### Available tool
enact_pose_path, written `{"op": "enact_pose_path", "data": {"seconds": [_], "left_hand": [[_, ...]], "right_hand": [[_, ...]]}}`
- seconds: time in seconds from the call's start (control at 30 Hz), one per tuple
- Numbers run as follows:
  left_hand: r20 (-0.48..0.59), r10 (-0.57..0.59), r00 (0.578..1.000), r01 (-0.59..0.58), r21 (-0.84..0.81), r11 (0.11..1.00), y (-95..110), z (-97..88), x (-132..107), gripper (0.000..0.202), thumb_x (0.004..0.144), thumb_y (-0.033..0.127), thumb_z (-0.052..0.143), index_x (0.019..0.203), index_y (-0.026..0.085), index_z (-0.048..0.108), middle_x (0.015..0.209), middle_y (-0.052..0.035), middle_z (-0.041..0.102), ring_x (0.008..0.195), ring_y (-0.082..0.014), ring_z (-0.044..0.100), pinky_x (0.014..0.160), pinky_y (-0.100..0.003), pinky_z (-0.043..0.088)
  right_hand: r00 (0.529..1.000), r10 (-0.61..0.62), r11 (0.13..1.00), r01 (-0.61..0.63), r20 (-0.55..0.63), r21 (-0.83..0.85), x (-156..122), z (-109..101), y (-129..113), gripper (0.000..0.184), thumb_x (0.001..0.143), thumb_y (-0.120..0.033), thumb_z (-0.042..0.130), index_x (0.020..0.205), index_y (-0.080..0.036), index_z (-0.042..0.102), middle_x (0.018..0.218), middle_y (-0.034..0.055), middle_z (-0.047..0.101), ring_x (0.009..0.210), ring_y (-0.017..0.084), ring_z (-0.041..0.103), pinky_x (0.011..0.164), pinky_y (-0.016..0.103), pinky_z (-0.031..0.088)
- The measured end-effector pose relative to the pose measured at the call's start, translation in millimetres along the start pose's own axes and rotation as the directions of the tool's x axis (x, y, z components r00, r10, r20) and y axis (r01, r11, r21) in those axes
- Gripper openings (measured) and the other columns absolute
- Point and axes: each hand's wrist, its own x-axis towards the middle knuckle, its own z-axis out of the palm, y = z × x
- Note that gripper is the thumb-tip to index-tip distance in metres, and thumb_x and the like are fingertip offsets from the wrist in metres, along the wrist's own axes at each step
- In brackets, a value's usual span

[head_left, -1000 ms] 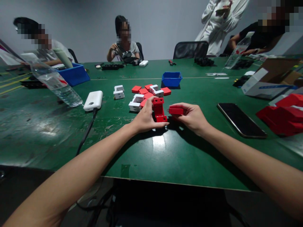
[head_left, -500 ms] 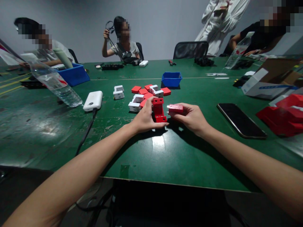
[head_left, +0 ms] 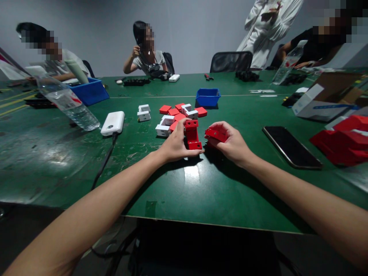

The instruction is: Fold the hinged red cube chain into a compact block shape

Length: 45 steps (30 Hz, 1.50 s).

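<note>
My left hand [head_left: 175, 143] is closed around a red C-shaped plastic bracket [head_left: 192, 135], whose open side faces right and which has small holes at its ends. A short gap to the right, my right hand [head_left: 231, 143] grips a flat red block [head_left: 216, 135] between thumb and fingers, tilted above the table. Just beyond the left hand lies a loose cluster of red blocks [head_left: 174, 111] and white C-shaped brackets [head_left: 165, 125]. Another white bracket [head_left: 143, 112] sits apart to the left.
A white power bank [head_left: 113, 123] with a black cable and a water bottle [head_left: 67, 101] are on the left. Behind the parts stands a small blue bin [head_left: 208, 97]. A phone [head_left: 291, 147] and red bag [head_left: 343, 142] lie right. Several people are around the table.
My right hand has turned the red block so a broader face shows and its left end points lower. The left hand holds still. Across the table, a person's raised hand has moved toward their head.
</note>
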Motion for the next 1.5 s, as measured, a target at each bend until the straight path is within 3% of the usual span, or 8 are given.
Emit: {"op": "enact_pose_path", "data": {"seconds": [0.3,0.7,0.87,1.0,1.1,1.23,1.5], "left_hand": [[-0.006,0.031,1.000,-0.031,-0.010,0.999,0,0.1,1,0.096,0.064,0.051,0.085,0.135,0.022,0.028,0.129,-0.0149,0.048,0.115,-0.0306,0.057,0.101,-0.047,0.049],[0.000,0.033,0.999,-0.033,0.020,0.999,-1,0.1,0,0.096,0.064,0.048,0.084,0.136,0.021,0.026,0.132,-0.0160,0.048,0.118,-0.0316,0.058,0.102,-0.049,0.049],[-0.004,0.037,0.999,-0.037,0.025,0.999,-1,0.0,0,0.096,0.064,0.049,0.084,0.136,0.021,0.026,0.132,-0.0160,0.048,0.119,-0.0323,0.058,0.102,-0.049,0.049],[-0.007,0.043,0.999,-0.043,0.015,0.999,-1,0.2,0,0.096,0.065,0.048,0.084,0.136,0.021,0.027,0.133,-0.0166,0.049,0.119,-0.0317,0.058,0.103,-0.049,0.049],[-0.008,0.045,0.999,-0.045,0.006,0.999,-1,0.3,0,0.096,0.064,0.049,0.085,0.136,0.021,0.026,0.132,-0.0161,0.049,0.119,-0.0320,0.058,0.103,-0.050,0.049],[-0.011,0.042,0.999,-0.042,0.012,0.999,-2,0.5,0,0.097,0.064,0.051,0.085,0.136,0.021,0.027,0.133,-0.0166,0.048,0.120,-0.0326,0.058,0.104,-0.050,0.049],[-0.014,0.047,0.999,-0.047,0.011,0.999,-2,1.1,0,0.098,0.064,0.051,0.085,0.137,0.022,0.027,0.134,-0.0165,0.048,0.120,-0.0325,0.058,0.104,-0.051,0.048]], "right_hand": [[0.997,-0.034,0.994,0.041,0.068,-0.100,-2,-2,-1,0.025,0.069,-0.025,0.079,0.093,-0.018,0.073,0.090,0.0065,0.076,0.080,0.021,0.071,0.075,0.035,0.057],[0.999,0.002,1.000,-0.001,0.044,-0.022,-4,1,-5,0.032,0.066,-0.024,0.081,0.098,-0.020,0.080,0.092,0.0057,0.079,0.082,0.023,0.073,0.078,0.038,0.061],[0.997,0.080,0.996,-0.081,0.023,0.035,-4,3,-10,0.036,0.063,-0.017,0.080,0.099,-0.021,0.079,0.087,0.0028,0.077,0.071,0.018,0.070,0.068,0.033,0.059],[0.975,0.220,0.954,-0.218,0.011,0.208,-4,3,-14,0.051,0.060,-0.016,0.080,0.110,-0.024,0.075,0.087,0.0008,0.076,0.064,0.014,0.067,0.063,0.030,0.055],[0.934,0.351,0.857,-0.347,0.061,0.382,-3,2,-17,0.060,0.058,-0.013,0.080,0.116,-0.025,0.070,0.089,0.0008,0.076,0.076,0.016,0.071,0.071,0.030,0.056],[0.903,0.415,0.772,-0.416,0.114,0.480,0,0,-18,0.060,0.056,-0.006,0.080,0.111,-0.023,0.067,0.097,0.0038,0.076,0.103,0.020,0.070,0.087,0.031,0.054],[0.906,0.401,0.742,-0.408,0.135,0.532,1,-2,-16,0.060,0.061,-0.011,0.080,0.116,-0.024,0.064,0.103,0.0035,0.074,0.093,0.019,0.072,0.105,0.040,0.049]]}}
